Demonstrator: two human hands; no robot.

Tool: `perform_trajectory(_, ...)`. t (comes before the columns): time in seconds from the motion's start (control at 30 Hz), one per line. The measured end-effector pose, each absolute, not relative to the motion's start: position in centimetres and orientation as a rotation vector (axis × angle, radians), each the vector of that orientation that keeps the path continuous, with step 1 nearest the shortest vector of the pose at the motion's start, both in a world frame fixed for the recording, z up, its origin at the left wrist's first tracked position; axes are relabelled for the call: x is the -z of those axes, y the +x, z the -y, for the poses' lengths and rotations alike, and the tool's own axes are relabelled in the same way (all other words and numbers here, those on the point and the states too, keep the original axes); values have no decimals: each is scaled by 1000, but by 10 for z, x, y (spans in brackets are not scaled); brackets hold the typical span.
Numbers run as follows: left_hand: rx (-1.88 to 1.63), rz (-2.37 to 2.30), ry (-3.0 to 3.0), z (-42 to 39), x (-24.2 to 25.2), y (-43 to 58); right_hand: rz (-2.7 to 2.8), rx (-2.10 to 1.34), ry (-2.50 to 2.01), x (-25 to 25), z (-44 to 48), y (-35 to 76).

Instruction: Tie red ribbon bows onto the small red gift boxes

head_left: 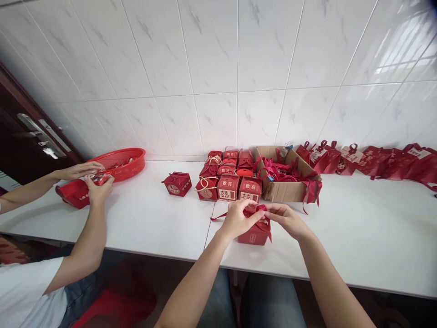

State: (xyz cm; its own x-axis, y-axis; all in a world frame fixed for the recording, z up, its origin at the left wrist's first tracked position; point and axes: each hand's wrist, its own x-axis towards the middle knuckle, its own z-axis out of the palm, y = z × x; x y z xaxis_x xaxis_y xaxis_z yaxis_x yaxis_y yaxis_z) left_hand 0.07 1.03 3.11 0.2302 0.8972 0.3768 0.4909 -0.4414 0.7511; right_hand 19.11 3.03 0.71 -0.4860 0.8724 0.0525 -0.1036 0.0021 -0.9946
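Observation:
A small red gift box [253,238] stands on the white table right in front of me. Red ribbon [261,208] is gathered at its top, and one loose end trails out to the left while another hangs down the right side. My left hand [239,219] reaches over the box from the left, thumb and fingers closed on the ribbon. From the right, my right hand [286,219] pinches the same ribbon close to the left thumb. Part of the box's top is hidden behind my fingers.
Behind the box, several finished red boxes [228,187] stand in rows beside a cardboard box [290,193] of red ribbons. Red gift bags [375,161] line the wall at right. One red box [176,184] stands apart. At left, a co-worker's hands [99,184] work near a red basket [136,171].

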Motion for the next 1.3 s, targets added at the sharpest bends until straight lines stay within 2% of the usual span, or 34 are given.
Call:
perform_trajectory(0.5,-1324,-1272,1931,-20,-24,10,1491,-1509,-971,-5,-28,167)
perform_trajectory(0.63,-1335,-1348,1914,-22,-20,6,1477,-1345,-1042,-1,-27,161)
perform_trajectory(0.73,-1300,-1544,1849,-23,-12,-3,1406,-1240,-1101,3,-25,157)
perform_trajectory(0.87,-1188,-1722,1745,-22,4,-21,1397,-1343,-1090,5,-23,157)
perform_trajectory(1.07,-980,-1724,1778,-20,9,-30,1417,-1454,-926,-3,-24,157)
perform_trajectory(1.3,-908,-1615,1926,-24,-7,-45,1475,-1242,-1210,-5,-28,151)
